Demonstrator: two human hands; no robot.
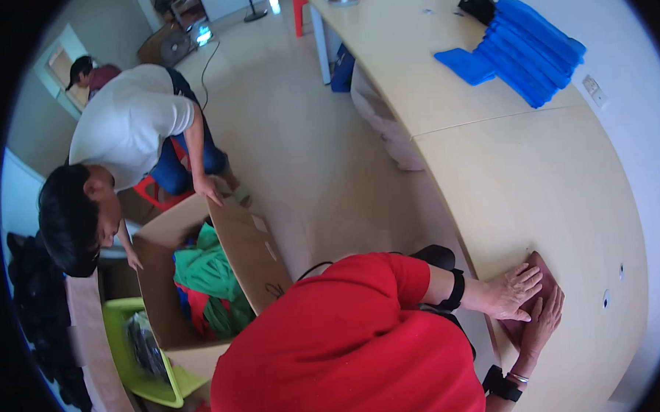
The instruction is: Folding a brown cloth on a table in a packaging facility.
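the left hand [512,292] lay flat, fingers spread and pointing toward three o'clock, palm down on a small flat dark maroon piece of cloth [545,272] on the long pale wooden table [535,175]. the right hand [541,323] came up from five o'clock, fingers extended toward twelve o'clock, also pressed open on the same cloth just below the left one, the two hands touching or nearly so. neither hand was closed around anything; both rested open on the cloth. each wrist wore a black band [456,289], and the sleeves were red. the cloth sat at the near edge of the table, at about four o'clock in the view, mostly covered by the hands.

toward one o'clock on the table lay a stack of bright blue flat plastic pieces [522,50], fanned and overlapping, with a small black object [477,6] at its upper left corner. on the wall to the right of the stack was a small white outlet plate [594,90].

at eight o'clock stood an open brown cardboard box [244,254] holding green and red fabric [208,281]. a person in a white shirt [131,122] bent over it with a hand on its flap. a lime green plastic crate [142,361] stood at seven o'clock beside the box.
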